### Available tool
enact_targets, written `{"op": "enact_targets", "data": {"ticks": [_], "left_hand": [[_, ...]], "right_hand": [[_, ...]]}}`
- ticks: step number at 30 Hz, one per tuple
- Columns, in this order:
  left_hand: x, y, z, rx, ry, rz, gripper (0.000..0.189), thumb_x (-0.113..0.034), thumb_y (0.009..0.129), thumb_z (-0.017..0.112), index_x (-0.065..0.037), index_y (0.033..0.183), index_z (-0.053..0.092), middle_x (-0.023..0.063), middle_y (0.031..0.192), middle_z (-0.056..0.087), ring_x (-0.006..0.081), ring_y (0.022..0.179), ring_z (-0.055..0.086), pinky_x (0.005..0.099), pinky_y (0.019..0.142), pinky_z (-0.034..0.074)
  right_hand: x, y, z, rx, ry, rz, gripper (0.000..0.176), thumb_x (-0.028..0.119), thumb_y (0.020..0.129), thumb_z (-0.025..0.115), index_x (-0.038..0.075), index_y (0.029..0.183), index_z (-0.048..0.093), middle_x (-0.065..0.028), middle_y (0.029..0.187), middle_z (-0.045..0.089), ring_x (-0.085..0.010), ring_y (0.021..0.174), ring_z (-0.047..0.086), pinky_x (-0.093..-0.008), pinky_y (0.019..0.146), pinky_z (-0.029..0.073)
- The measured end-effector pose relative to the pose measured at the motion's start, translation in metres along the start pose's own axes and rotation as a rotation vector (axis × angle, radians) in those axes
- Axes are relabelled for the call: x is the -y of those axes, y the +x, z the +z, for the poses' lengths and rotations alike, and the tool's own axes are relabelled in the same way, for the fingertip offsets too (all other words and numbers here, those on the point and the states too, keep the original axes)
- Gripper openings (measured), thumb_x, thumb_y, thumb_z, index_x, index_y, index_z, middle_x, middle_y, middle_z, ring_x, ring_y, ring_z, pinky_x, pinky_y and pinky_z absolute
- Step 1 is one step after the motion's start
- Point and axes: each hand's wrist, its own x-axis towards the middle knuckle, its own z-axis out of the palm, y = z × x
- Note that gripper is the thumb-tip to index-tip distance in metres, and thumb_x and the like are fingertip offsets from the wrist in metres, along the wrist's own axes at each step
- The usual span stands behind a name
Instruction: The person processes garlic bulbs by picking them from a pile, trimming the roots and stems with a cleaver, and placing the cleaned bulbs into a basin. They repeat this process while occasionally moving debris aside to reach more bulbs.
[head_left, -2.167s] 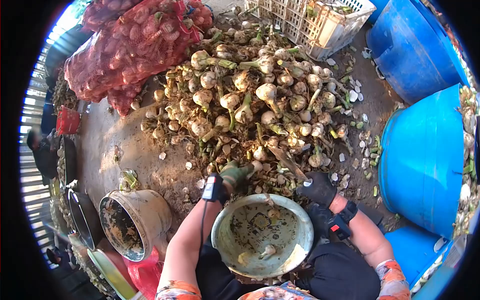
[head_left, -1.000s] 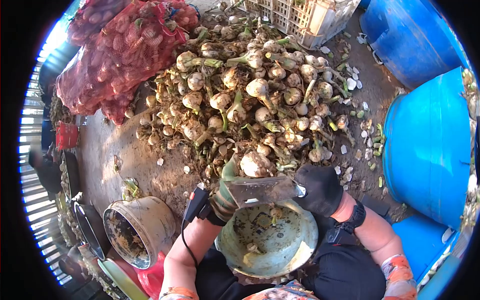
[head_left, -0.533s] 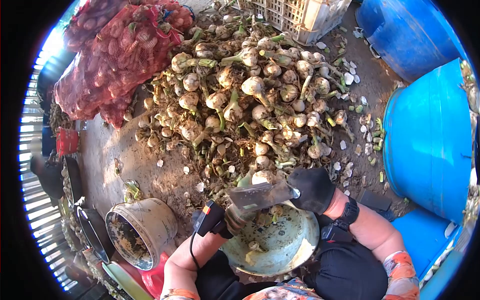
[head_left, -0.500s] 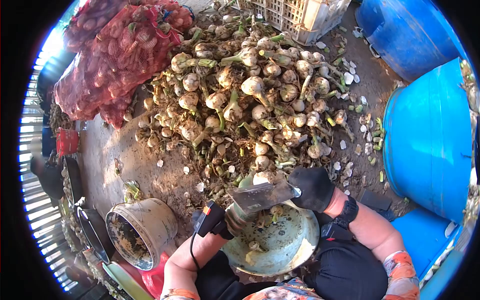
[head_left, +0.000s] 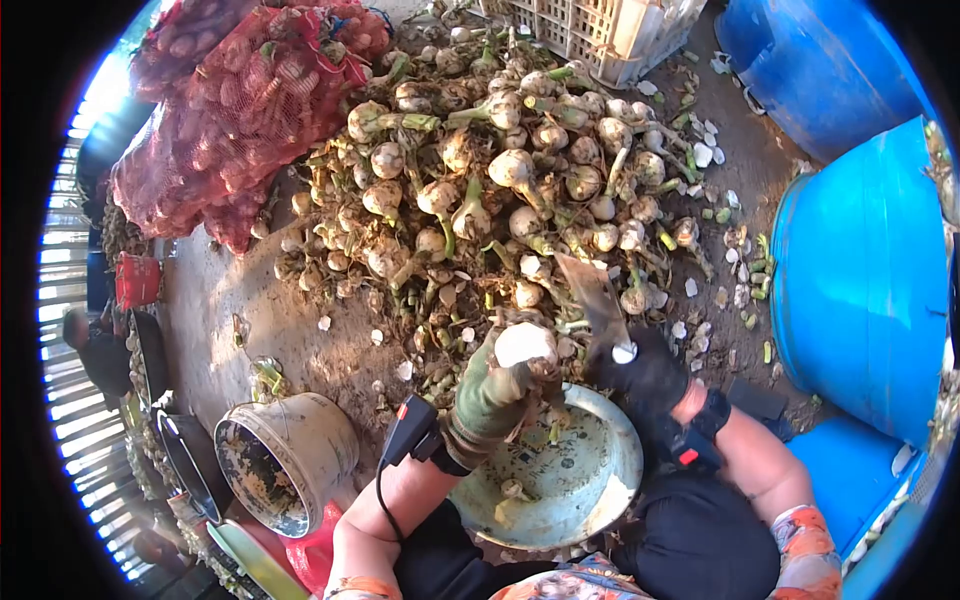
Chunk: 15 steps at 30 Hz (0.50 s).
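Observation:
My left hand (head_left: 491, 392), in a green glove, is closed around a bulb (head_left: 526, 345) with a flat white cut face turned up. In my right hand (head_left: 640, 366), in a black glove, is a cleaver (head_left: 594, 297), its wide blade tilted up and away, apart from the bulb. Below both hands sits a pale green basin (head_left: 600, 440) with scraps and a small pale piece inside. Just beyond them lies a big pile of soil-streaked bulbs (head_left: 510, 168) with thick stems.
Red mesh sacks of bulbs (head_left: 235, 130) lean at the far left. A dirty white bucket (head_left: 325, 440) lies tipped at my left. Large blue tubs (head_left: 860, 280) line the right side, and a white plastic crate (head_left: 580, 35) stands behind the pile. White slices litter the floor.
The cleaver has swung from lying across the bulb to pointing up at the right. My left hand has risen a little, and the bulb's white cut face now shows fully.

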Motion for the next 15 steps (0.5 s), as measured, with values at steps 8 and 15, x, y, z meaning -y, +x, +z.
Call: {"op": "enact_targets", "data": {"ticks": [8,15], "left_hand": [[0.039,-0.005,-0.020,0.156,-0.520,-0.027,0.041,-0.035,0.083,0.059,-0.001,0.106,0.053,0.0105,0.102,0.058,0.0291,0.095,0.057,0.0390,0.084,0.046],[0.061,-0.011,-0.039,0.325,-0.092,-0.532,0.043,-0.007,0.076,0.067,0.004,0.114,0.050,0.0092,0.088,0.061,0.0144,0.071,0.059,0.0224,0.056,0.045]], "right_hand": [[-0.003,-0.008,0.008,0.053,0.275,0.055,0.028,0.006,0.065,0.075,0.005,0.091,0.063,0.0009,0.076,0.060,-0.0075,0.070,0.053,-0.0258,0.065,0.046],[0.012,-0.003,-0.010,0.133,0.064,0.011,0.023,0.010,0.064,0.074,0.004,0.081,0.059,-0.0012,0.071,0.056,-0.0105,0.065,0.053,-0.0275,0.059,0.045]]}}
